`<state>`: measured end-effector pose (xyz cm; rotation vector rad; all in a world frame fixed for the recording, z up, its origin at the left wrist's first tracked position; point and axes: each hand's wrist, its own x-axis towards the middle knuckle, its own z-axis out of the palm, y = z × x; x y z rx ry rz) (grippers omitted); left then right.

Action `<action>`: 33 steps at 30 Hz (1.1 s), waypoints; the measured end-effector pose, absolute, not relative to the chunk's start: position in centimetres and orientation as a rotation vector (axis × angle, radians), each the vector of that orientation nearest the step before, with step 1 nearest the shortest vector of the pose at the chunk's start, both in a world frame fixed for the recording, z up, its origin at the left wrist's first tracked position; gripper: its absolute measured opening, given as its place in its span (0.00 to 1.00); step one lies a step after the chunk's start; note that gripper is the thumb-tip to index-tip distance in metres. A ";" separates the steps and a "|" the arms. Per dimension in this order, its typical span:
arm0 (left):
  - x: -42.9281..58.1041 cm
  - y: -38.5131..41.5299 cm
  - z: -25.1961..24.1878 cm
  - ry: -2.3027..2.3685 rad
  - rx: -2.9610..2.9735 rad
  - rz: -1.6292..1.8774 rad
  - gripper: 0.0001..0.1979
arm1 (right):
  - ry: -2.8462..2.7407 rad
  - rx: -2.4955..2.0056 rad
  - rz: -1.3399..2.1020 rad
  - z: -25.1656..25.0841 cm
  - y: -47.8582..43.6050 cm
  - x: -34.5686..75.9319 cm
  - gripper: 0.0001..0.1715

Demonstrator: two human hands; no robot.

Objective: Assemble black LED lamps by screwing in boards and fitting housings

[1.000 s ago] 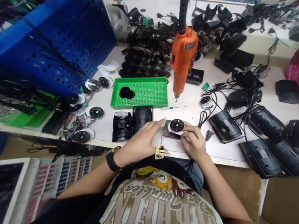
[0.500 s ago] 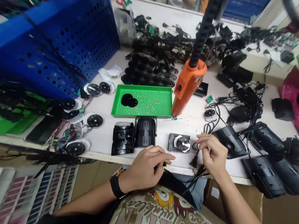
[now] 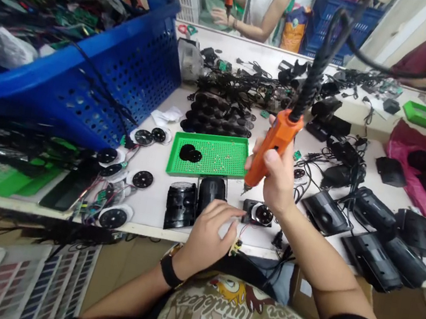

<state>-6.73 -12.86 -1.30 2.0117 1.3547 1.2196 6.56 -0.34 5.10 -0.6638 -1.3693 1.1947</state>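
Nearest, at the bench (image 3: 146, 219) edge in front of the tray (image 3: 211, 173), the left hand (image 3: 208, 235) lies knuckles up, wrist bent, its fingers (image 3: 228, 214) curled close together with the index tip stretched toward the module (image 3: 259, 213). A small board (image 3: 236, 246) on thin wires hangs just under the thumb; whether the fingers pinch those wires I cannot tell. The module is a flat black block with a round dark disc on top, lying right of the tray's near right corner. Above it the right hand (image 3: 275, 178) is raised, forearm sloping up from the lower right, fingers wrapped tight round the screwdriver (image 3: 275, 142), thumb laid along its side. The screwdriver is orange and barrel-shaped, with a black ribbed cable (image 3: 315, 62) rising from its top. Its long axis is tilted, the bit low and left, over the bench just off the tray's right edge, the cable end high and right. Left of the tray stands a blue basket (image 3: 130, 69).
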 end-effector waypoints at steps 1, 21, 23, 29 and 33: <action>-6.9 -12.8 -1.4 1.365 2.015 1.228 0.11 | -1.333 -0.649 1.206 5.1 -0.7 7.2 0.36; -1.6 -9.7 -5.4 1.200 1.977 1.145 0.28 | -1.168 -0.622 1.066 5.6 -5.2 14.7 0.33; -1.6 -9.8 -5.1 1.187 1.921 1.154 0.29 | -1.149 -0.599 1.073 5.5 -5.1 14.9 0.34; -1.3 -10.3 -4.2 1.253 1.981 1.182 0.17 | -1.074 -0.638 1.111 6.9 -5.7 15.0 0.30; -0.9 -10.6 -3.3 1.265 2.016 1.089 0.06 | -1.038 -0.661 1.083 8.3 -6.7 14.7 0.26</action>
